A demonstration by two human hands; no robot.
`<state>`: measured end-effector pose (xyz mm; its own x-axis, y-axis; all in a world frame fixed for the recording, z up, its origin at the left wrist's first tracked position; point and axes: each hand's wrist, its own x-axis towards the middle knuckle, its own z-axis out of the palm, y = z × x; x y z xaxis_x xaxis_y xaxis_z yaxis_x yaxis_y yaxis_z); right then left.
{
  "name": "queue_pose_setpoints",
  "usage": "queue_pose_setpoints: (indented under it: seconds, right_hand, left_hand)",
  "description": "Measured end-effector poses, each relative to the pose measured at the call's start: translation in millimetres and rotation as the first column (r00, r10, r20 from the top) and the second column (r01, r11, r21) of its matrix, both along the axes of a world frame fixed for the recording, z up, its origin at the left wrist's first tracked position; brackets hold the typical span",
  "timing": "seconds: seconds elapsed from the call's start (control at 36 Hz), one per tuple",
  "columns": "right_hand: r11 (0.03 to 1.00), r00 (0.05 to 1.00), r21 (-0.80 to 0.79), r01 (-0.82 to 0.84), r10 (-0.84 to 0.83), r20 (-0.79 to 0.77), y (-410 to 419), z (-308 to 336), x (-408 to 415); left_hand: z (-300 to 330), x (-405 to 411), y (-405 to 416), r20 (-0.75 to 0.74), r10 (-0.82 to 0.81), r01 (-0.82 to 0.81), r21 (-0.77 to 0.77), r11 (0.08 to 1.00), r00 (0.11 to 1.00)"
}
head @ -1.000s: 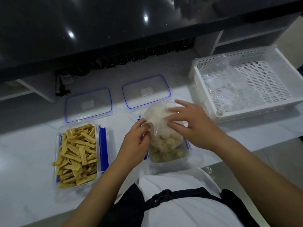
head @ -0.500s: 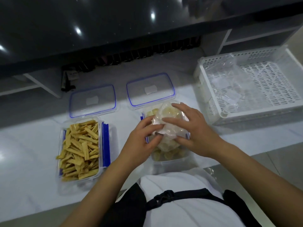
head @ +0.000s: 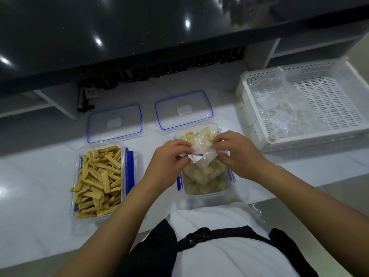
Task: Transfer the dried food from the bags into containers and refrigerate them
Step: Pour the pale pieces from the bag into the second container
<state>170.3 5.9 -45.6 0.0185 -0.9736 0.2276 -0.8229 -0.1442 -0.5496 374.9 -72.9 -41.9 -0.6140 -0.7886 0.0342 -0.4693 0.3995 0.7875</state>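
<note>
A clear plastic bag (head: 201,156) of pale dried food pieces lies in the right clear container (head: 207,193) with blue clips. My left hand (head: 169,158) pinches the bag's left side and my right hand (head: 237,152) pinches its right side, both over the container. Pale chunks show beneath the bag and at the container's far end. To the left stands a second clear container (head: 99,178) filled with yellow dried strips. Two blue-rimmed lids, the left lid (head: 114,122) and the right lid (head: 183,110), lie flat behind the containers.
A white perforated basket (head: 311,102) at the right holds empty clear bags. A dark glossy shelf (head: 139,37) overhangs the back of the white counter (head: 30,176). The counter's front edge runs close to my body.
The bag has sunk lower into the right container and flattened. Both hands have come closer together and now pinch its upper end, where a white label shows.
</note>
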Motion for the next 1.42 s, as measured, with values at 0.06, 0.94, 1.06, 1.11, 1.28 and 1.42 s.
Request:
queue_pose_setpoints:
  seconds: [0.06,0.94,1.06,1.11,1.28,1.42]
  right_hand:
    - [0.998,0.999,-0.053,0.017,-0.015,0.031,-0.3,11.7,-0.9]
    - [0.990,0.989,0.058,0.131,-0.134,0.055,16.3,-14.4,20.6]
    - [0.989,0.989,0.053,0.137,-0.140,0.044,16.6,-23.2,21.5]
    - [0.988,0.989,0.082,0.134,-0.139,0.059,16.5,-23.4,20.2]
    - [0.953,0.880,0.087,0.290,-0.301,0.367,14.1,7.5,2.4]
    - [0.887,0.529,0.192,0.419,-0.411,0.742,15.2,29.9,-19.3]
  left_hand:
    - [7.1,1.1,0.2,-0.091,0.009,-0.014,-0.055,0.998,0.996]
    - [-6.8,9.8,-2.5,0.029,-0.039,0.034,0.168,0.985,0.999]
    - [-9.4,10.3,-2.1,0.026,-0.048,0.042,0.204,0.978,0.998]
    - [-7.9,9.3,-1.8,0.027,-0.063,0.056,0.191,0.980,0.998]
    - [10.5,9.8,-2.5,-0.222,0.057,-0.022,0.158,0.987,0.973]
    - [16.0,5.8,-5.2,-0.270,0.194,-0.126,0.249,0.960,0.943]
